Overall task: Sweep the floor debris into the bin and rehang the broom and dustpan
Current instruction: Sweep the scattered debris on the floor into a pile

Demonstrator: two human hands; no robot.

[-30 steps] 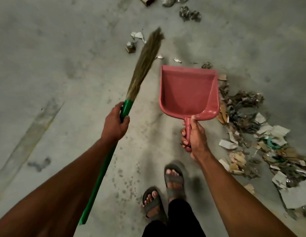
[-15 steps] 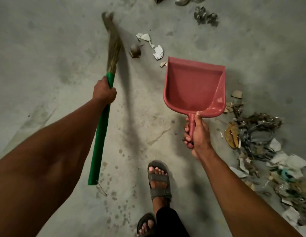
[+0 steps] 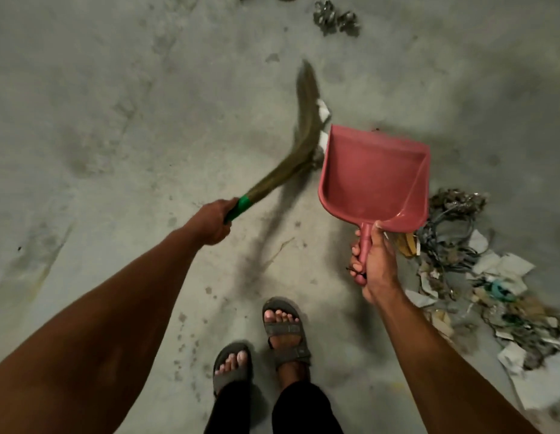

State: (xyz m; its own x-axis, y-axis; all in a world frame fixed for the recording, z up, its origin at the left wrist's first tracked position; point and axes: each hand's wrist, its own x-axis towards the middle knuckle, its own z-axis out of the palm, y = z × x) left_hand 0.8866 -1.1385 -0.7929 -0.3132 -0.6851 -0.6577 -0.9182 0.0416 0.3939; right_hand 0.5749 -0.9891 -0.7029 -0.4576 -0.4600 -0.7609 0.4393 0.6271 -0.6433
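My left hand [image 3: 213,223] grips the green handle of a grass broom [image 3: 299,142]. Its blurred, bent bristles drag across the grey concrete floor just left of the dustpan. My right hand [image 3: 373,256] grips the handle of a red plastic dustpan [image 3: 371,177], held above the floor with nothing inside. White paper scraps [image 3: 323,111] lie right beside the bristle tips, partly hidden by them. A large pile of paper, cardboard and tangled debris [image 3: 479,277] lies on the floor to the right of the dustpan.
My two sandalled feet [image 3: 283,328] stand at the bottom centre. Crumpled shiny scraps [image 3: 335,18] lie at the top of the view. Bare stained concrete spreads to the left. No bin is in view.
The broom has swung from far left across to the right, up against the dustpan's left side, pushing the white scraps with it. The dustpan stays in my right hand.
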